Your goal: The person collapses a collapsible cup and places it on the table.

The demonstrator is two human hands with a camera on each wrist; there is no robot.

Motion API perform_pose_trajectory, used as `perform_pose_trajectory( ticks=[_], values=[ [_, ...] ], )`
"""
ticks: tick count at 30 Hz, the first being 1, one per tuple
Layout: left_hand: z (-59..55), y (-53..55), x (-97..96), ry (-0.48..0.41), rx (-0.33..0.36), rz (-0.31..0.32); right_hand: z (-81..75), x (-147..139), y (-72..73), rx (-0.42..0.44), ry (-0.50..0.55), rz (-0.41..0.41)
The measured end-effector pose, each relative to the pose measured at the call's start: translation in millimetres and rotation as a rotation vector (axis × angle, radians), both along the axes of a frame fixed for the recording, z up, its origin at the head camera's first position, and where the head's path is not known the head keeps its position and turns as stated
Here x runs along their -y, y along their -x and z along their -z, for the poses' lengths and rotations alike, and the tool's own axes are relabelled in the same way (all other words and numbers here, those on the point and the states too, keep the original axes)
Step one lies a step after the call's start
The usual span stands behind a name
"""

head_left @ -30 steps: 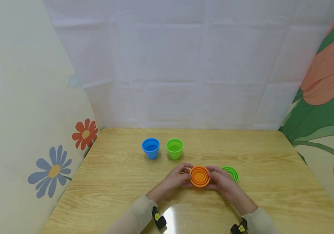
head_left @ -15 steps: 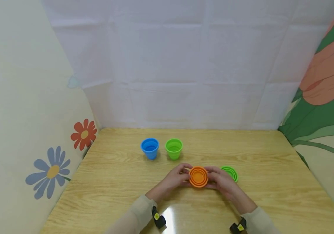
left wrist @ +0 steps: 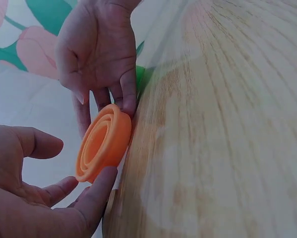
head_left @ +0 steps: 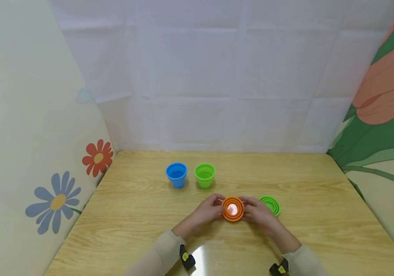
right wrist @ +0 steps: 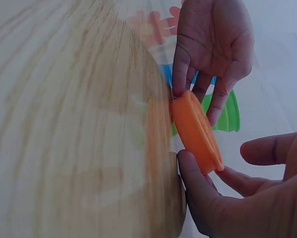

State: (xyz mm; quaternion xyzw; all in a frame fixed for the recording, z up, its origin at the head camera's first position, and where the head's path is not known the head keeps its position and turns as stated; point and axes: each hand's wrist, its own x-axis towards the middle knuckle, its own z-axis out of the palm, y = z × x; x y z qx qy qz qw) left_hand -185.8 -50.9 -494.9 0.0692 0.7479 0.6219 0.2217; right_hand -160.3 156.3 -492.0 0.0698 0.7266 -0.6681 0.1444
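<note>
An orange collapsible cup (head_left: 233, 209), folded flat into rings, sits low between both hands, tilted slightly and close over the wooden table in the wrist views. My left hand (head_left: 206, 210) touches its left side with extended fingers; its thumb (left wrist: 45, 144) stands off the cup. From the opposite side, the fingers of my right hand (head_left: 259, 214) touch the rim, and that thumb (right wrist: 267, 150) is likewise apart from it. Just behind the right hand lies a flattened green collapsible cup (head_left: 270, 206), its near-left edge hidden by the hand.
A blue cup (head_left: 176, 175) and a green cup (head_left: 205, 175), both extended, stand upright side by side farther back. A white cloth (head_left: 217, 76) hangs behind the wooden table (head_left: 131, 214). Flower-painted walls flank it.
The orange cup and both hands have shifted slightly left in view, as has most of the scene. A bright reflection now shows in the orange cup's bottom.
</note>
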Motion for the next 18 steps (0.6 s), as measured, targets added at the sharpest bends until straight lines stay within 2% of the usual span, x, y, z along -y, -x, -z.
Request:
perform_pose_trajectory(
  ticks=[10, 15, 18],
  values=[
    [-3.7, -3.5, 4.0, 0.017, -0.006, 0.023, -7.3, -0.3, -4.3, -0.025, -0.07, -0.024],
    [-5.7, -5.4, 7.6, 0.072, -0.05, 0.055, -12.6, -3.4, -3.5, -0.056, -0.16, -0.025],
    [-6.8, -7.0, 11.1, 0.124, -0.107, 0.054, -16.4, -6.1, -2.1, -0.07, -0.189, -0.034]
  ],
)
